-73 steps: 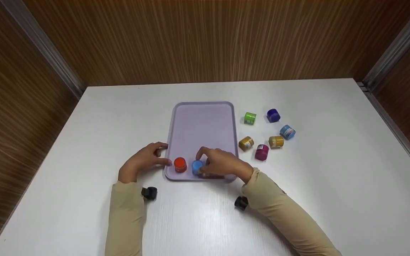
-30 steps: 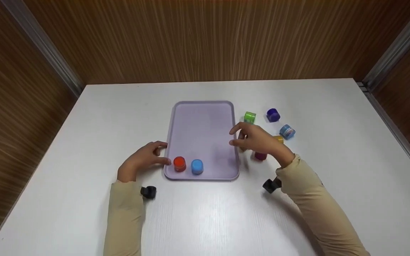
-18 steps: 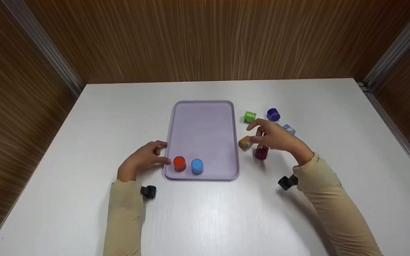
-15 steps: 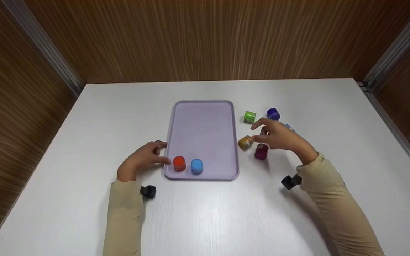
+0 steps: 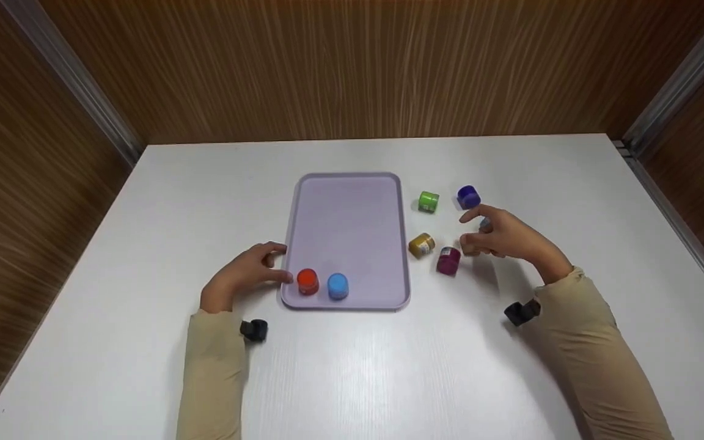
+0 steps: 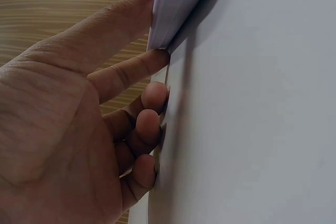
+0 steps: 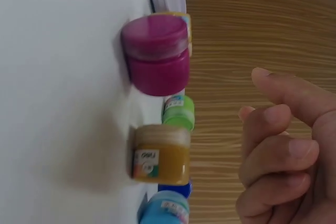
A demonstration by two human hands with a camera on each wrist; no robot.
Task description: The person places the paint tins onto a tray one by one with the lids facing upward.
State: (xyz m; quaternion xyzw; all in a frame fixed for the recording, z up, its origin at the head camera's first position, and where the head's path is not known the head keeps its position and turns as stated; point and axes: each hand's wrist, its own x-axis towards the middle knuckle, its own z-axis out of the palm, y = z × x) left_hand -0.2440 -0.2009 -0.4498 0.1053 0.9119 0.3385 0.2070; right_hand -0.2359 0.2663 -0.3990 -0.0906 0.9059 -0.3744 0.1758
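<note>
In the head view, a red jar and a blue jar stand on the tray; six jars lie off it, rightward on the table. Left wrist: the left hand, thumb and forefinger apart, touches the tray's edge. Right wrist: the right hand, loose and empty, hovers near a yellow jar.

The beige-cloth-sleeved left forearm reaches straight forward; the bare left hand angles inward, thumb and forefinger extended and parted, the other three fingers bent; the beige-cloth-sleeved right forearm slants forward and leftward; the bare right hand hovers raised, thumb and forefinger spread, remaining fingers loosely curled.
</note>
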